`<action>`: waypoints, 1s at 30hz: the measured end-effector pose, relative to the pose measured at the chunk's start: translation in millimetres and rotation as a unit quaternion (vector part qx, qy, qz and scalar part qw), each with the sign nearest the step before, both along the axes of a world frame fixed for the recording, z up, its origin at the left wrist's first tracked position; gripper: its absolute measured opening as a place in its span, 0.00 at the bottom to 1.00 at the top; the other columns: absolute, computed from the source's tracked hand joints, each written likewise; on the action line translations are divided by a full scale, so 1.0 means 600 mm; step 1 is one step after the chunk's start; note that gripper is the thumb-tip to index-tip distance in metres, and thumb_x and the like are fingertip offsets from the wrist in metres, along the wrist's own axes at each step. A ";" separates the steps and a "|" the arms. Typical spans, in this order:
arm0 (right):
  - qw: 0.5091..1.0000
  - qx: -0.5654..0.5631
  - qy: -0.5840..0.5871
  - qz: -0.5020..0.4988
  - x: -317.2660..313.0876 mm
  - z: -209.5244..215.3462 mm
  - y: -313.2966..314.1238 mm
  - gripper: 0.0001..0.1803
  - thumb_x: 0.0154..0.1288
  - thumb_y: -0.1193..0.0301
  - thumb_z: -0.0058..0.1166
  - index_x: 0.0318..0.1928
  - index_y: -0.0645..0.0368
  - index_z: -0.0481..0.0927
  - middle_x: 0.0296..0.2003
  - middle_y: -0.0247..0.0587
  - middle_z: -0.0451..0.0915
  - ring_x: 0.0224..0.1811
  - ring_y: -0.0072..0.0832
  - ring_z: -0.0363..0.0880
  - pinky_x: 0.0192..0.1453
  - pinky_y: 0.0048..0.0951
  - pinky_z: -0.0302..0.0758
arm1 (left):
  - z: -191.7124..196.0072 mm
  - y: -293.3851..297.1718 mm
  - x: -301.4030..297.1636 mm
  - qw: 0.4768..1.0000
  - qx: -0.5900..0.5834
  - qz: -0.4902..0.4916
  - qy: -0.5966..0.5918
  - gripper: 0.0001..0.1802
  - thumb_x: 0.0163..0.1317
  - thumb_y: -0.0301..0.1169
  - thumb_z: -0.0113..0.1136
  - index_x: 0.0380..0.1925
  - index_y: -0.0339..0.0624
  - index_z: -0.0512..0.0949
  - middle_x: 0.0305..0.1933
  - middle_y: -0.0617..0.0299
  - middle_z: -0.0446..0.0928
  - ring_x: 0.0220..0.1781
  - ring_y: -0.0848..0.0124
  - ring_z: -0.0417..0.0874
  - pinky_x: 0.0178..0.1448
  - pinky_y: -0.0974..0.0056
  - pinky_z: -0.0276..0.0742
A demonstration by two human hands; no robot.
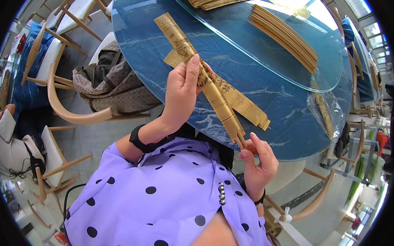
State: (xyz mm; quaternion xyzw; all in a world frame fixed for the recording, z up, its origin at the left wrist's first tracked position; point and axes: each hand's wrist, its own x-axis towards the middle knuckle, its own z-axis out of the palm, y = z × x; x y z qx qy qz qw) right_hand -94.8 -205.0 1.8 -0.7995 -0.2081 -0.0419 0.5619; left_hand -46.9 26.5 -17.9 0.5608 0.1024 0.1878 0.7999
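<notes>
A long gold paper chopstick sleeve [217, 101] with dark print slants across in front of me, over the near edge of the table. My left hand [181, 89] is closed round its middle, thumb on top. From the sleeve's lower right end stick out the tips of a pair of chopsticks [240, 141]. Thumb and fingers of my right hand [260, 163] pinch at these tips; the rest of the sticks is hidden in the sleeve. Beneath the held sleeve, another flat gold sleeve [248, 110] lies crossways on the blue tabletop [143, 54].
On the glass turntable [269, 72] lies a row of several bare wooden chopsticks [286, 39]. A pile of gold sleeves [217, 0] sits at the far edge of view. To the right is a clear plastic bag [324, 108]. Wooden chairs [57, 95] and a draped bag [115, 82] stand left.
</notes>
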 end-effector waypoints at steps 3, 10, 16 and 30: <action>0.987 -0.047 -0.145 0.044 0.009 0.003 0.004 0.20 0.49 0.84 0.74 0.46 0.65 0.87 0.36 0.47 0.87 0.32 0.33 0.87 0.34 0.26 0.82 | 0.007 0.003 0.003 1.000 -0.018 0.001 0.011 0.23 0.82 0.46 0.46 0.35 0.41 0.78 0.29 0.71 0.74 0.22 0.87 0.64 0.24 0.77 0.58; 0.948 -0.099 -0.280 0.119 0.013 0.007 0.019 0.18 0.47 0.75 0.76 0.41 0.62 0.87 0.34 0.38 0.86 0.30 0.28 0.86 0.31 0.23 0.79 | 0.001 0.006 0.007 1.000 0.023 0.004 -0.015 0.21 0.81 0.45 0.47 0.35 0.42 0.77 0.32 0.69 0.74 0.30 0.84 0.68 0.37 0.74 0.68; 0.931 -0.129 -0.329 0.089 0.011 -0.008 0.034 0.18 0.48 0.71 0.77 0.41 0.59 0.87 0.33 0.33 0.82 0.29 0.26 0.84 0.29 0.24 0.77 | -0.002 0.003 0.010 0.998 0.059 -0.018 -0.007 0.22 0.81 0.46 0.47 0.33 0.41 0.77 0.31 0.68 0.74 0.31 0.83 0.69 0.37 0.73 0.68; 0.919 -0.151 -0.338 0.139 0.018 -0.001 0.042 0.17 0.49 0.71 0.74 0.43 0.55 0.90 0.37 0.30 0.82 0.35 0.24 0.83 0.33 0.25 0.76 | 0.005 0.010 0.006 0.993 0.113 -0.026 0.036 0.24 0.82 0.44 0.46 0.29 0.40 0.77 0.25 0.69 0.73 0.28 0.83 0.68 0.35 0.72 0.66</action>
